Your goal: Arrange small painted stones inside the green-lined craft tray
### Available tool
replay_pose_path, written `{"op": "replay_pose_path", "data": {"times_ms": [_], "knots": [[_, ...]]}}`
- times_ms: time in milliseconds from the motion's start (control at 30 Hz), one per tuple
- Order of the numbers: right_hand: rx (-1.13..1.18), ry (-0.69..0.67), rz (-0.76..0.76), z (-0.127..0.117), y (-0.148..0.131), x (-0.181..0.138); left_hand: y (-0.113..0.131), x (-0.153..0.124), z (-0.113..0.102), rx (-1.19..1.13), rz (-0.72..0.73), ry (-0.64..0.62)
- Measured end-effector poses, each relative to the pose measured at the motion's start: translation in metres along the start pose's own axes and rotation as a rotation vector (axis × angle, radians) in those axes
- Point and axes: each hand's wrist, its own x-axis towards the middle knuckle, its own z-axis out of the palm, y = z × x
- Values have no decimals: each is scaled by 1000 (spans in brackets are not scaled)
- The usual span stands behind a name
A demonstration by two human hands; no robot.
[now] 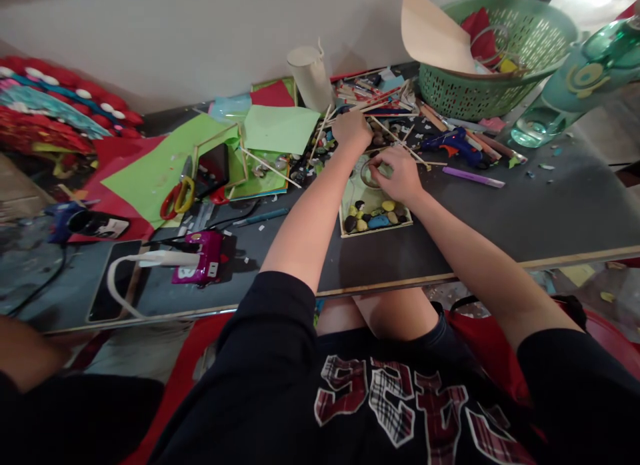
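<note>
My left hand [353,130] reaches over the pile of pebbles [395,128] at the back of the table, its fingers curled down; whatever they hold is hidden. Closer to me, my right hand [400,173] has thumb and fingers bent in a pinch at the edge of a round, brownish, ring-like thing [369,173], whose kind I cannot make out. That ring sits over a pale green panel with a thin stick frame [376,232]. Black, yellow, blue and brown pebbles [379,221] lie along the panel's near edge. Thin wooden sticks [393,135] lie around both hands.
A green basket [445,92] and a water bottle [555,98] stand at right, near a blue glue gun [455,145] and purple strip [473,177]. Leftward are green paper [280,128], scissors [179,195], a purple power adapter [203,257] and a phone [113,285].
</note>
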Motion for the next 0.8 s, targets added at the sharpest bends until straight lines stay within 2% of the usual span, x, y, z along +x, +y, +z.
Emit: {"op": "replay_pose_path", "data": {"times_ms": [133, 267, 433, 667, 800], "knots": [[-6, 17, 6, 1, 0, 0, 2, -4, -8, 14, 13, -43], [0, 15, -1, 2, -2, -1, -16, -8, -16, 36, 193, -110], [4, 6, 8, 1, -2, 0, -41, -8, -15, -23, 363, -83], [3, 23, 17, -2, -3, 0, -39, -10, -9, 68, 340, -143], [5, 13, 29, -1, -3, 1, -36, -19, -13, 118, 365, -83]]}}
